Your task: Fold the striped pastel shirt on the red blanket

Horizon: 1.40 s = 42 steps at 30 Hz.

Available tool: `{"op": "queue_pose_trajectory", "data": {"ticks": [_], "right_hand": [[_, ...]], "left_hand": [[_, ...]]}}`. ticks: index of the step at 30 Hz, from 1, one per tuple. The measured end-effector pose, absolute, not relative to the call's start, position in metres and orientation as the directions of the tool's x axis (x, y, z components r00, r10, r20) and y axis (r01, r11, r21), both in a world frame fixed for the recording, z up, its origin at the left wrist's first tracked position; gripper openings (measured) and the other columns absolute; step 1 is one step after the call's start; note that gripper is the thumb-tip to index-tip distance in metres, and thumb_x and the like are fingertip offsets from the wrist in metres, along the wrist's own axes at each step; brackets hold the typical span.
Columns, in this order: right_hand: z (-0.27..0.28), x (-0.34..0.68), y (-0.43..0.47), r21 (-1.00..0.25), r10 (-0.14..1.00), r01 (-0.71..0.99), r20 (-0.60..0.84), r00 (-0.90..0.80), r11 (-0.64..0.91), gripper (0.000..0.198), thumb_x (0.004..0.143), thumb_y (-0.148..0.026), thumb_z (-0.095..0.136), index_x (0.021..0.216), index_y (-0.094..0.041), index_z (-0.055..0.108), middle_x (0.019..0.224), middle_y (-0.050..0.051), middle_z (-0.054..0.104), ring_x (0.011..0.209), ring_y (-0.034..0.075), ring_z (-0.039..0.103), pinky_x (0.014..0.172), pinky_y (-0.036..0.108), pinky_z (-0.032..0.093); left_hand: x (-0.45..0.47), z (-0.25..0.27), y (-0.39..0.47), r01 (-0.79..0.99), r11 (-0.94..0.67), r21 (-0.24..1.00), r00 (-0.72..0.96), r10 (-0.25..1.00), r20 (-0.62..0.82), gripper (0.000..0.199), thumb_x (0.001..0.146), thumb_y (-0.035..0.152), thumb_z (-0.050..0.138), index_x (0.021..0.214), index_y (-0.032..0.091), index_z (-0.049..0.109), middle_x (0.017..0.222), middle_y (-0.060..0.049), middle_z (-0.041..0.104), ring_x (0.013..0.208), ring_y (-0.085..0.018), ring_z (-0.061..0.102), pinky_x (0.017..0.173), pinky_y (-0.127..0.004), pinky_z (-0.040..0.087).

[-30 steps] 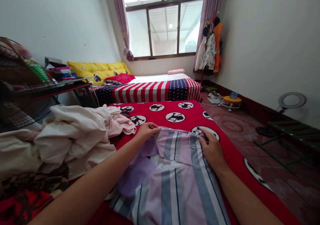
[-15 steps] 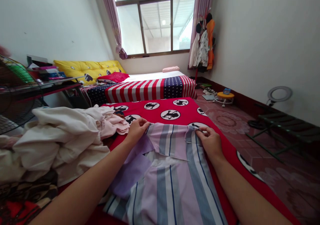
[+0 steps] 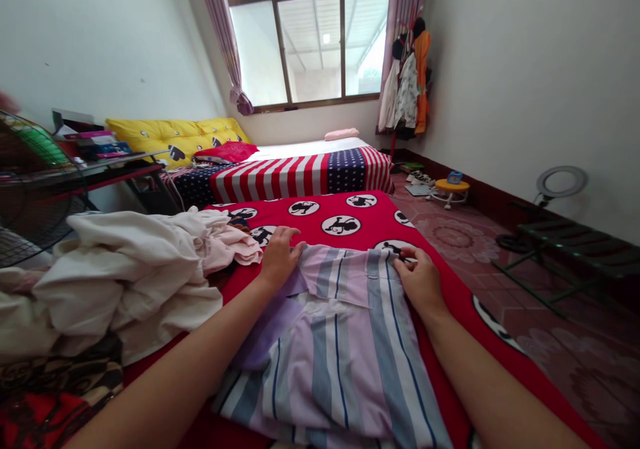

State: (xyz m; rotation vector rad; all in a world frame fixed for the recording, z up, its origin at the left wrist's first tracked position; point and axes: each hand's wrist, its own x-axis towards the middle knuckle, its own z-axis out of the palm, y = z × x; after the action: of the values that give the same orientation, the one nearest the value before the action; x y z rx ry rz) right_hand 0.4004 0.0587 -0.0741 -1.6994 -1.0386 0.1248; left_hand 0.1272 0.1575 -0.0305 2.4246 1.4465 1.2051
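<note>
A striped garment [image 3: 345,362] in lavender, grey and white lies spread on the red bedcover, a plain purple part [image 3: 273,326] showing at its left. Its exact kind is unclear. At the upper left corner, my left hand [image 3: 281,259] rests with thumb and fingers apart, the thumb by the cloth's edge. My right hand [image 3: 423,282] is at the upper right corner, thumb and curled fingers closed at the edge of the cloth. The fingertips there are partly hidden.
Crumpled cream and pink clothes [image 3: 145,269] are heaped left on the red bedcover [image 3: 370,219]. A fan [image 3: 37,189] stands beyond them. Behind is a bed with a flag-pattern cover [image 3: 285,179]. To the right are a green folding stool [image 3: 575,242] and a yellow stool [image 3: 450,187].
The garment's top edge now lies flatter, and the fold at its right corner has smoothed out. My left hand's fingers have spread from their pinch. My right hand has barely moved.
</note>
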Motion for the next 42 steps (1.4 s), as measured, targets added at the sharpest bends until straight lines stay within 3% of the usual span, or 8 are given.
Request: {"op": "queue_pose_trajectory", "data": {"ticks": [4, 8, 13, 22, 27, 32, 36, 42], "right_hand": [[-0.076, 0.402, 0.058, -0.859, 0.677, 0.512, 0.368, 0.637, -0.016, 0.039, 0.067, -0.034, 0.06, 0.1, -0.015, 0.061, 0.098, 0.012, 0.067, 0.064, 0.016, 0.06, 0.069, 0.033, 0.049], [-0.078, 0.405, 0.057, -0.872, 0.691, 0.489, 0.359, 0.627, 0.009, 0.04, 0.065, -0.035, 0.062, 0.1, -0.015, 0.062, 0.098, 0.012, 0.068, 0.065, 0.017, 0.06, 0.07, 0.034, 0.05], [-0.084, 0.411, 0.059, -0.907, 0.71, 0.42, 0.317, 0.629, 0.033, 0.044, 0.066, -0.037, 0.063, 0.104, -0.015, 0.06, 0.102, 0.012, 0.067, 0.07, 0.019, 0.064, 0.07, 0.035, 0.051], [-0.063, 0.408, 0.045, -0.924, 0.731, 0.375, 0.204, 0.651, -0.077, 0.034, 0.062, -0.028, 0.063, 0.093, -0.015, 0.058, 0.093, 0.014, 0.067, 0.083, 0.025, 0.066, 0.071, 0.039, 0.055], [-0.041, 0.392, -0.001, -0.911, 0.838, 0.332, -0.026, 0.545, -0.244, 0.03, 0.063, -0.04, 0.067, 0.08, -0.017, 0.06, 0.067, 0.007, 0.066, 0.059, 0.021, 0.065, 0.046, 0.032, 0.052], [-0.04, 0.36, -0.042, -0.849, 0.923, 0.448, -0.11, 0.368, -0.279, 0.034, 0.059, -0.049, 0.069, 0.056, -0.017, 0.057, 0.051, 0.001, 0.057, 0.046, 0.015, 0.054, 0.042, 0.025, 0.043], [-0.037, 0.337, -0.059, -0.756, 0.961, 0.642, 0.066, 0.269, -0.128, 0.03, 0.059, -0.046, 0.068, 0.066, -0.017, 0.063, 0.063, 0.002, 0.065, 0.062, 0.021, 0.061, 0.056, 0.029, 0.046], [-0.045, 0.324, -0.071, -0.887, 0.926, 0.44, 0.038, 0.376, -0.142, 0.045, 0.06, -0.049, 0.063, 0.09, -0.016, 0.062, 0.093, 0.01, 0.071, 0.089, 0.029, 0.066, 0.08, 0.037, 0.05]], "left_hand": [[0.113, -0.013, 0.09, 0.612, -0.702, 0.366, 0.461, 0.692, 0.555, 0.038, 0.092, 0.033, 0.048, 0.128, 0.021, 0.052, 0.135, -0.01, 0.049, 0.126, -0.023, 0.046, 0.106, -0.036, 0.037], [0.073, -0.032, 0.026, 0.615, -0.743, 0.263, 0.726, 0.664, 0.179, 0.069, 0.089, 0.052, 0.049, 0.149, 0.033, 0.022, 0.158, -0.006, 0.014, 0.143, -0.031, 0.019, 0.115, -0.05, 0.019], [0.032, -0.067, 0.005, 0.778, -0.604, 0.176, 0.59, 0.797, 0.126, 0.064, 0.092, 0.055, 0.04, 0.149, 0.032, 0.024, 0.159, -0.006, 0.009, 0.144, -0.033, 0.014, 0.114, -0.053, 0.019], [0.031, -0.072, 0.003, 0.782, -0.549, 0.294, 0.492, 0.834, 0.249, 0.065, 0.09, 0.06, 0.038, 0.145, 0.025, 0.036, 0.156, -0.012, 0.022, 0.142, -0.031, 0.022, 0.114, -0.049, 0.022], [0.025, -0.071, 0.01, 0.796, -0.395, 0.459, 0.243, 0.903, 0.355, 0.053, 0.094, 0.046, 0.038, 0.137, 0.016, 0.047, 0.143, -0.014, 0.043, 0.131, -0.027, 0.041, 0.109, -0.041, 0.032], [0.027, -0.058, 0.004, 0.868, -0.257, 0.426, 0.108, 0.933, 0.342, 0.07, 0.078, 0.047, 0.061, 0.136, 0.012, 0.045, 0.118, -0.016, 0.059, 0.114, -0.03, 0.053, 0.1, -0.038, 0.039], [0.032, -0.047, 0.0, 0.907, -0.135, 0.399, 0.043, 0.972, 0.231, 0.089, 0.071, 0.053, 0.064, 0.14, 0.004, 0.036, 0.123, -0.023, 0.054, 0.117, -0.034, 0.051, 0.097, -0.037, 0.04], [0.029, -0.031, 0.001, 0.916, -0.114, 0.385, 0.11, 0.993, 0.032, 0.073, 0.068, 0.059, 0.063, 0.12, 0.008, 0.056, 0.112, -0.023, 0.063, 0.105, -0.038, 0.06, 0.085, -0.04, 0.045]]}}
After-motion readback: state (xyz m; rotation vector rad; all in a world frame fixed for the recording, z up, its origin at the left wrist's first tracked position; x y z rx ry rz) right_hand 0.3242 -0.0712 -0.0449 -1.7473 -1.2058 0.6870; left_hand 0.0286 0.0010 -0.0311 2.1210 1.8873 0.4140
